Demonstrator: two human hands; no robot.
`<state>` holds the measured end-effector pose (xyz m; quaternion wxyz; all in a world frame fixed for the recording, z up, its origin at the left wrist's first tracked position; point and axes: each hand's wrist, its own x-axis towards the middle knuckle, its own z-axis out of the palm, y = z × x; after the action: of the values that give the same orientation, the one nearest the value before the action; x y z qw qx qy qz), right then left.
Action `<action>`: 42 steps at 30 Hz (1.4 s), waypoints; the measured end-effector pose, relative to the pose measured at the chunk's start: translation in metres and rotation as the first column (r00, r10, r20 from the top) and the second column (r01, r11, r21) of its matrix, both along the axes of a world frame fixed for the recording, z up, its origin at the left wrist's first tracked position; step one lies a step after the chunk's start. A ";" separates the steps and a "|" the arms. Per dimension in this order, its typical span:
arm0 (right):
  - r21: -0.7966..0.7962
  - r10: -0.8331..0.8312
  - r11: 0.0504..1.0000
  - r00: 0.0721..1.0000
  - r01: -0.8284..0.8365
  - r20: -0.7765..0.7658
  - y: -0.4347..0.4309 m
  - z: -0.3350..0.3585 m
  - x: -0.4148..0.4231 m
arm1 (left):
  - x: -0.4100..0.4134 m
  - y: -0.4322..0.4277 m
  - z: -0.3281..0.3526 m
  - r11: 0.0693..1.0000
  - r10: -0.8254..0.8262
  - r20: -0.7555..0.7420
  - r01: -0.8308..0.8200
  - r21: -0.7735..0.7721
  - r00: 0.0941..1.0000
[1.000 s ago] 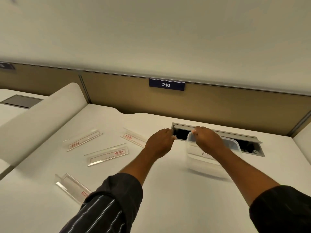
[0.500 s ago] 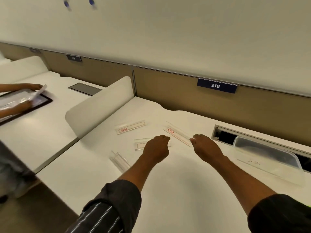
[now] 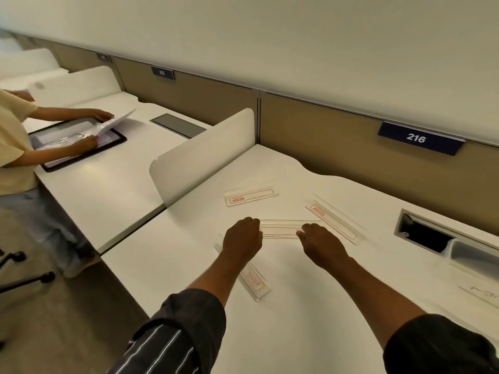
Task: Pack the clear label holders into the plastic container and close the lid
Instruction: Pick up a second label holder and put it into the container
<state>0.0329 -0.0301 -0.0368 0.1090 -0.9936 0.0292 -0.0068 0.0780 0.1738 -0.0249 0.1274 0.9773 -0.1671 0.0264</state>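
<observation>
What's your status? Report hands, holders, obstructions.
Left hand and right hand pinch ends of the middle clear plastic label holder, on the white desk. Three other holders loose. Clear plastic container at right edge, nothing blocking.

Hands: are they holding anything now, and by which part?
The middle clear label holder, lying on the desk: the left hand grips its left end, the right hand its right end.

The left hand (image 3: 243, 238) and right hand (image 3: 321, 244) have let go of the clear rectangular plastic container (image 3: 472, 255), which now sits well off to the right of the right hand. Both have moved left and now pinch the ends of a clear flat plastic label holder with red print (image 3: 279, 229) lying between them
</observation>
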 end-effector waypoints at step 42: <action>0.046 -0.214 0.977 0.954 0.209 0.209 -0.036 0.005 0.066 | 0.074 -0.043 0.000 0.575 -0.112 -0.582 -0.425 -0.699 0.805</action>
<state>0.0987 -0.0662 -0.0318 0.1220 -0.9769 0.1238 -0.1243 0.1519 0.1305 -0.0248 0.5947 0.7831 0.0015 -0.1817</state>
